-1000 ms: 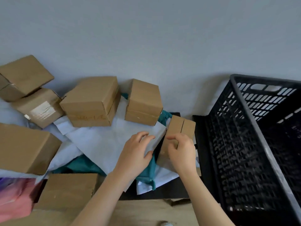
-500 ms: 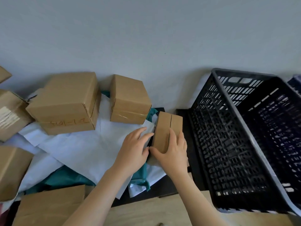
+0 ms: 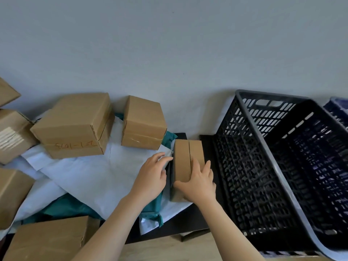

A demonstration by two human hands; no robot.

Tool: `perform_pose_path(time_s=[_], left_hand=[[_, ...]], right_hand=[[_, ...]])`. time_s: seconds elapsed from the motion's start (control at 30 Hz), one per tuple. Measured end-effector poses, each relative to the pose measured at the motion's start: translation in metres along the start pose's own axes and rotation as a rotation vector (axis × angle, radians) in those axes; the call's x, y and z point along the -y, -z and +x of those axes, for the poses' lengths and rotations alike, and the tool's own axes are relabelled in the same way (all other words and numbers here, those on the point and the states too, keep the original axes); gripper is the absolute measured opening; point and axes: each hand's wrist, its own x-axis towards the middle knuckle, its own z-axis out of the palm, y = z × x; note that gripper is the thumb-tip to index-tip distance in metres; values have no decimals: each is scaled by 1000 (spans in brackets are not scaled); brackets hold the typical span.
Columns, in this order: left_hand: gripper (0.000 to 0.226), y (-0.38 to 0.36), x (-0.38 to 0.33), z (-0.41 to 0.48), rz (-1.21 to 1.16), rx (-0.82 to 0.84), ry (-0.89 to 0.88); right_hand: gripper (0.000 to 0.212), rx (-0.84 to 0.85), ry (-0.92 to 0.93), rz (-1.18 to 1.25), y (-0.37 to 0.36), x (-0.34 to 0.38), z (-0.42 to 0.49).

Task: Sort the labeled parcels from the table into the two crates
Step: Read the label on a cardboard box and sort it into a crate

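A small brown cardboard parcel (image 3: 183,157) stands on end at the table's middle, close to the black crate (image 3: 250,166). My right hand (image 3: 199,182) grips its near end, thumb on the left side and fingers spread over the top. My left hand (image 3: 152,178) lies just left of it on a white mailer bag (image 3: 90,178), fingers relaxed and tips near the parcel's left face. Only a corner of a second, dark blue crate (image 3: 339,108) shows at the far right.
Several more cardboard boxes sit along the wall and left edge, one with handwriting (image 3: 75,125), another beside it (image 3: 143,123). A teal bag (image 3: 156,208) pokes out under the white mailers. A flat box (image 3: 49,240) lies at the near left.
The view has swung right, bringing more of the black crate into sight. My right hand has slid down to the parcel's near end, and the parcel stands more upright.
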Motion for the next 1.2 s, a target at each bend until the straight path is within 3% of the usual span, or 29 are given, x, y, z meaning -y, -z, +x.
perform_pose_path(time_s=[0.57,0.77,1.07,1.2], left_hand=[[42,-15,-28,-10,-166,12,167],[43,-13,-33,-9,-282,-25,246],[47,-16,-53,4,-646,-69,446],[41,-16,-58,8,-773,-25,512]], right_hand=[[102,-10,-77,129,14,-29,-2],[98,-130,-107,431,27,-46,-1],[82,-120,-140,926,44,-62,4],[72,-25,-179,1149,45,-67,4]])
